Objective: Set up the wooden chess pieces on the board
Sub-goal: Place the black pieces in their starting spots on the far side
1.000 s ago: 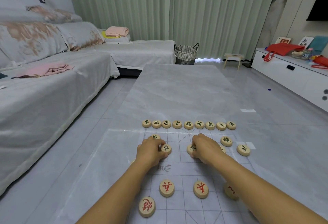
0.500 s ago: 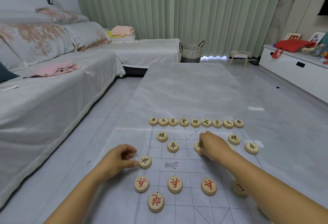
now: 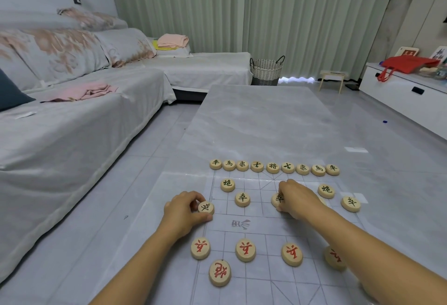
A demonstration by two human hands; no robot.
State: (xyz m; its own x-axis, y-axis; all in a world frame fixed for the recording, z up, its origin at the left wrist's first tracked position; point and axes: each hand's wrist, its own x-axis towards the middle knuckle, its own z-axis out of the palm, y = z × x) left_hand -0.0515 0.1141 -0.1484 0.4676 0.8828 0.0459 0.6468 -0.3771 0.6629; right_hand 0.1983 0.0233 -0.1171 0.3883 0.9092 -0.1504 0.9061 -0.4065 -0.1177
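Note:
A clear board sheet (image 3: 256, 226) with printed grid lines lies on the marble table. Round wooden pieces with dark characters form a full far row (image 3: 273, 167). Below it stand two cannon pieces (image 3: 227, 184) and a row of soldier pieces (image 3: 242, 198). My left hand (image 3: 185, 211) grips a dark-lettered soldier piece (image 3: 206, 207) at the board's left edge. My right hand (image 3: 297, 199) rests its fingers on the middle soldier piece (image 3: 277, 199), partly covering it. Red-lettered pieces (image 3: 245, 249) sit in a near row, with a red cannon (image 3: 219, 272) in front.
The grey marble table (image 3: 261, 123) stretches far ahead. A grey sofa (image 3: 60, 130) runs along the left, with pink cloths on it. A woven basket (image 3: 266, 70) stands by the curtains. A white cabinet (image 3: 408, 96) with a red bag is at the right.
My left hand left the middle soldier row, swung out to the board's left side with a dark soldier piece, and now holds it up at the left edge line. My right hand has stayed put.

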